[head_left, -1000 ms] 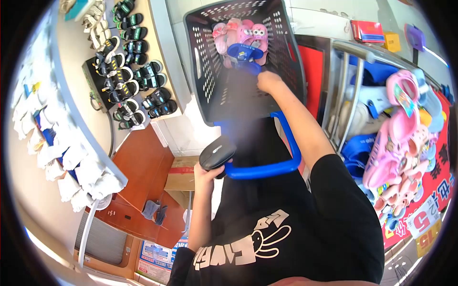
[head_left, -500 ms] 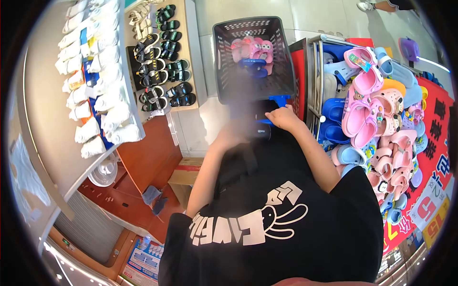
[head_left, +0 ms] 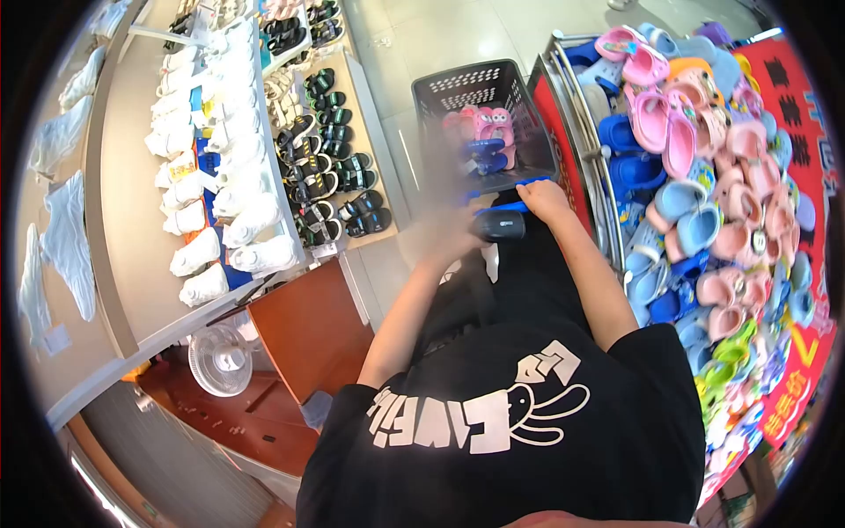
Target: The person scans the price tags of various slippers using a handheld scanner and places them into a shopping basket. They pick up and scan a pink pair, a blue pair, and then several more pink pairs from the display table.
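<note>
Rabbit artwork (head_left: pixel 550 414) and bold white lettering (head_left: pixel 488 424) marked the black shirt (head_left: pixel 625 440) of a person who reached forward with both bare forearms between packed displays of goods. The left hand (head_left: pixel 464 231) grasped a black scanner (head_left: pixel 500 226), though a grey smear across the view blurred most of its fingers. Just beside it, the right hand (head_left: pixel 543 201) clenched its fingers around the blue handle (head_left: pixel 510 208) of a dark basket (head_left: pixel 471 91). Beyond the handle, inside the basket's perforated walls, lay pink slippers (head_left: pixel 487 125) with round eye decorations, and blue slippers (head_left: pixel 487 165) rested on the nearer side, touching them. Whether the basket stood on the floor could not be told. To the left, a white fan (head_left: pixel 227 356) showed beside a red-brown panel (head_left: pixel 312 326). To the right, clogs (head_left: pixel 682 201) in pink, blue and orange were heaped, green ones toward the near end, alongside a red sheet (head_left: pixel 776 110) with black characters; a metal rail (head_left: pixel 574 114) edged them. Farther left, rows of white goods (head_left: pixel 233 158) lined a display, too bright to make out clearly, and next to them black sandals (head_left: pixel 330 150) stood in ranks on a pale shelf (head_left: pixel 366 132). Pale floor tiles (head_left: pixel 475 31) stretched away past the basket.
</note>
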`<state>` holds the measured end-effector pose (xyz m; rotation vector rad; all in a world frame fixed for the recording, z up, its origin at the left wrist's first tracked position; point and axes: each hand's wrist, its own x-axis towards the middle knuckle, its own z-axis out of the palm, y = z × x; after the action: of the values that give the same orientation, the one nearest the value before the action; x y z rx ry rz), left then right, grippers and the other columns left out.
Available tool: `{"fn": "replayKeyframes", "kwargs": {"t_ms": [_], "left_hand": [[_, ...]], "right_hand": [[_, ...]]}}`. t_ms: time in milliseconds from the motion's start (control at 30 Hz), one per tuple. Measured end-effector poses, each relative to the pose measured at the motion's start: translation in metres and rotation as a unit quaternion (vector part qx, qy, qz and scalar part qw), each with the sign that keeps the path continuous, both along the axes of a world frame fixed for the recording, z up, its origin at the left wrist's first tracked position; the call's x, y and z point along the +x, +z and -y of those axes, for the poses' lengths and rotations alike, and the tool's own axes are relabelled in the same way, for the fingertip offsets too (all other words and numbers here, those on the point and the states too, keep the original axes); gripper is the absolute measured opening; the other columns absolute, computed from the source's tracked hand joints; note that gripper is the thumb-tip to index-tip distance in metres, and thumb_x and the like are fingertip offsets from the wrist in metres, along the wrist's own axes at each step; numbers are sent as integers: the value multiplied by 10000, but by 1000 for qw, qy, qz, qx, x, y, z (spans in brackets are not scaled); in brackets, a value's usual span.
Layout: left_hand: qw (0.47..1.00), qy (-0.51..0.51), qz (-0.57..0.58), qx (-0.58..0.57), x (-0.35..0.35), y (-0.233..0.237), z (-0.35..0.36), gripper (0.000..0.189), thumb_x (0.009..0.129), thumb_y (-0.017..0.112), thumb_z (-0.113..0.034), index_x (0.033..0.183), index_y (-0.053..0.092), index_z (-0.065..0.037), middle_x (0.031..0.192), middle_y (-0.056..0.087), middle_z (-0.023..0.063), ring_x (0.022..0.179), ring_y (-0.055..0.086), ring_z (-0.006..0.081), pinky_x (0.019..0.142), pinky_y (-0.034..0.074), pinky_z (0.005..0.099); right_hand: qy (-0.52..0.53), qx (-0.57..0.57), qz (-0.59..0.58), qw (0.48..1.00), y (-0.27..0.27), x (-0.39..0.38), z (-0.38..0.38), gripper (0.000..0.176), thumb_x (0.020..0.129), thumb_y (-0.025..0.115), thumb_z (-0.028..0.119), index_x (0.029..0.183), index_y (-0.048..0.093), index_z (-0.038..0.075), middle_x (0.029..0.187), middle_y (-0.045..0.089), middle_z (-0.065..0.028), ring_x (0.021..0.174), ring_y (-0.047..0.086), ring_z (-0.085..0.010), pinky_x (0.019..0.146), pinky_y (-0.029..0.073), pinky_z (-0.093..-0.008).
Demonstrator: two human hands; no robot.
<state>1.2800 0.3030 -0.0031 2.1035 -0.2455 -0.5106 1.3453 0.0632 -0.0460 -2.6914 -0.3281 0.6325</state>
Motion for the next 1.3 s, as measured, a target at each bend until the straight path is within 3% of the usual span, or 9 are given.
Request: {"fn": "replayKeyframes", "kwargs": {"t_ms": [233, 333, 367, 567, 700, 767, 800, 900, 1300], "left_hand": [[986, -38, -111, 117, -70, 53, -6, 675, 611, 802, -264, 1233, 625, -73, 1316, 563, 151, 1236, 499, 310, 1052, 374, 392], [986, -62, -101, 119, -118, -12, -20, 669, 611, 795, -267, 1228, 630, -71, 1286, 585, 156, 1206, 520, 316, 1055, 367, 398], [984, -91, -89, 128, -130, -28, -19, 662, 610, 795, -264, 1222, 632, -70, 1260, 602, 158, 1188, 532, 317, 1049, 370, 403], [992, -122, -8, -21, -200, -44, -29, 517, 669, 778, -237, 1129, 636, -48, 1084, 653, 145, 1007, 612, 310, 884, 478, 421], [995, -64, -72, -6, -215, 42, 0, 316, 758, 691, -191, 1016, 656, -12, 874, 689, 136, 800, 669, 254, 682, 534, 398], [951, -6, -308, 5, -234, 60, 5, 401, 720, 699, -145, 1087, 645, 7, 872, 686, 115, 767, 671, 223, 627, 541, 367], [963, -51, -259, 54, -248, 31, -1, 685, 717, 775, -261, 1323, 528, -60, 1288, 578, 134, 1179, 543, 279, 991, 437, 414], [982, -81, -151, 74, -273, 12, -5, 690, 719, 775, -238, 1336, 524, -61, 1290, 581, 135, 1190, 544, 274, 1001, 441, 402], [972, -164, -154, 61, -303, -30, -18, 396, 646, 812, -177, 985, 683, -17, 868, 687, 85, 788, 630, 209, 713, 504, 365]], "right_hand": [[-31, -43, 16, 998, -14, -113, -20, 486, 977, 388, 389, 827, 725, 72, 837, 705, -152, 841, 670, -336, 842, 466, -479], [-12, -60, 30, 998, -26, -166, -23, 506, 978, 391, 397, 806, 731, 64, 775, 691, -183, 761, 676, -355, 729, 508, -486], [-36, -85, -58, 994, -16, -179, -28, 492, 985, 359, 389, 883, 727, 78, 893, 713, -132, 914, 661, -323, 923, 403, -496], [-30, -16, -107, 994, -20, -253, -30, 515, 986, 350, 411, 844, 725, 88, 872, 706, -139, 902, 652, -323, 954, 335, -509], [-21, -11, -92, 995, -21, -290, -25, 526, 989, 344, 401, 790, 719, 89, 808, 702, -134, 835, 655, -323, 939, 323, -518], [-38, 16, -72, 997, -26, -324, -23, 529, 987, 348, 393, 774, 722, 86, 777, 696, -132, 797, 653, -325, 932, 321, -512], [-31, 4, -51, 998, -23, -327, -21, 528, 986, 347, 388, 773, 722, 85, 773, 695, -131, 785, 650, -325, 920, 322, -508], [-29, 7, -29, 999, -10, -336, -14, 530, 985, 346, 382, 761, 720, 81, 760, 689, -133, 760, 644, -324, 887, 331, -508], [-105, -13, -48, 993, 2, -374, -7, 416, 914, 465, 367, 794, 739, 78, 808, 706, -134, 813, 664, -316, 859, 446, -452]]}}
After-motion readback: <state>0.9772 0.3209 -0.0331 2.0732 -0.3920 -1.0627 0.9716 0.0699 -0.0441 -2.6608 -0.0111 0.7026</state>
